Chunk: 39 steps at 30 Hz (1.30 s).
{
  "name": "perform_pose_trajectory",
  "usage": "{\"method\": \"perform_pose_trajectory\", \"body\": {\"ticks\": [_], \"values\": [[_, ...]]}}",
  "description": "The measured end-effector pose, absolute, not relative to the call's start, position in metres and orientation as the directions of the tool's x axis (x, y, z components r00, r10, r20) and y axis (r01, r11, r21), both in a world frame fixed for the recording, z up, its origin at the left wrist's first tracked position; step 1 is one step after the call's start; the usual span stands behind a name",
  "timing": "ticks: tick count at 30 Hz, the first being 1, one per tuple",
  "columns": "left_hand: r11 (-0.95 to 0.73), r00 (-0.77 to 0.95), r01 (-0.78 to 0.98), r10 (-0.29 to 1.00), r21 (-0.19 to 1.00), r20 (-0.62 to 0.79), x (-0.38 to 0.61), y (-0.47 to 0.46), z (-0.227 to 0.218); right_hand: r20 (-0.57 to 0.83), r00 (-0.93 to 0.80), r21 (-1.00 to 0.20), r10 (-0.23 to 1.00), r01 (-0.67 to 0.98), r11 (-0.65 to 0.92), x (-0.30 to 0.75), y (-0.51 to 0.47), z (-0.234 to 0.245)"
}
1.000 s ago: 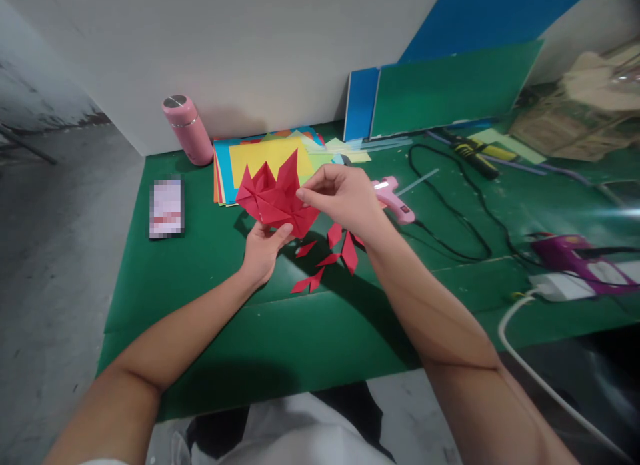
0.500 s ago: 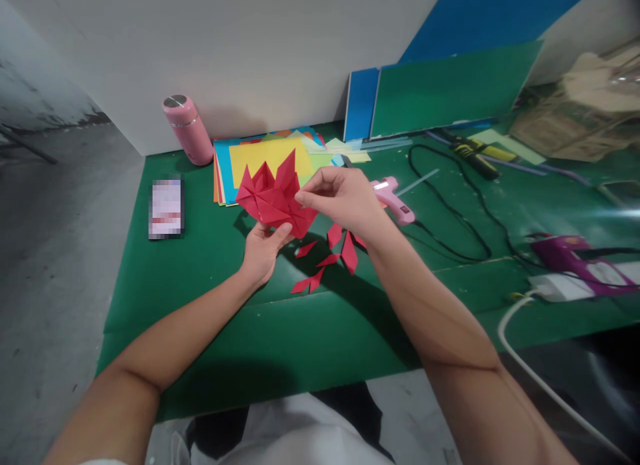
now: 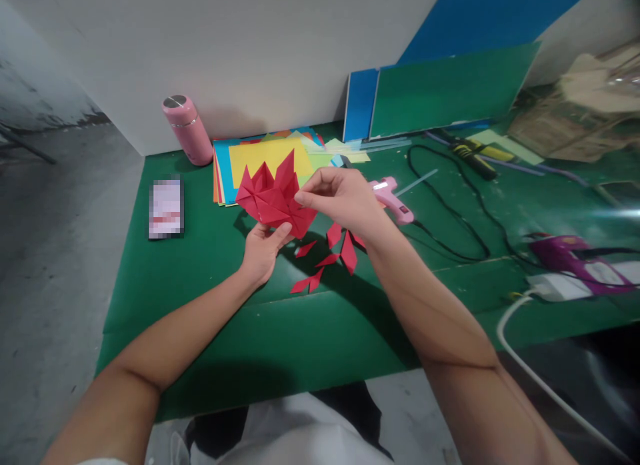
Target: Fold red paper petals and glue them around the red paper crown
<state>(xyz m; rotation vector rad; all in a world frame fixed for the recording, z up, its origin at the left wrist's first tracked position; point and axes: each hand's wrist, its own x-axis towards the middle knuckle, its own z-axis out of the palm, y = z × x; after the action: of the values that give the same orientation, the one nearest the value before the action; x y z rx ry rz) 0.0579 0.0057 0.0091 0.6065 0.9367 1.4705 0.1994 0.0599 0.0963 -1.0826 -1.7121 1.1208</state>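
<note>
A red folded-paper flower (image 3: 270, 202) with pointed petals is held up above the green table. My left hand (image 3: 263, 252) grips it from below, thumb pressed on its lower edge. At its right side, my right hand (image 3: 337, 195) pinches thumb and forefinger together against a petal; part of the flower is hidden behind these fingers. Several loose red folded-paper pieces (image 3: 349, 253) lie on the table beneath my hands. Just beyond my right wrist rests a pink glue gun (image 3: 397, 202) with a clear glue stick in its back.
A pink bottle (image 3: 189, 132) and a phone with a blurred screen (image 3: 166, 208) are at the left. Coloured paper sheets (image 3: 267, 155) lie behind the flower. To the right are a black cable (image 3: 480, 192), yellow-black pliers (image 3: 475, 157) and a purple-white power strip (image 3: 580, 265).
</note>
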Motion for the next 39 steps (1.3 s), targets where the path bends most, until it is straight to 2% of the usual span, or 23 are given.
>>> {"method": "perform_pose_trajectory", "body": {"ticks": [18, 27, 39], "values": [[0.062, -0.134, -0.573, 0.977, 0.817, -0.168, 0.058, 0.006, 0.011, 0.142, -0.339, -0.944, 0.93, 0.236, 0.23, 0.2, 0.06, 0.098], [0.063, -0.127, -0.567, 0.979, 0.822, -0.162, 0.057, 0.006, 0.01, 0.154, -0.519, -0.871, 0.841, 0.33, 0.363, 0.203, 0.053, 0.097], [0.071, -0.128, -0.576, 0.976, 0.814, -0.176, 0.057, 0.007, 0.012, 0.155, -0.508, -0.877, 0.847, 0.324, 0.355, 0.199, 0.054, 0.091]]}}
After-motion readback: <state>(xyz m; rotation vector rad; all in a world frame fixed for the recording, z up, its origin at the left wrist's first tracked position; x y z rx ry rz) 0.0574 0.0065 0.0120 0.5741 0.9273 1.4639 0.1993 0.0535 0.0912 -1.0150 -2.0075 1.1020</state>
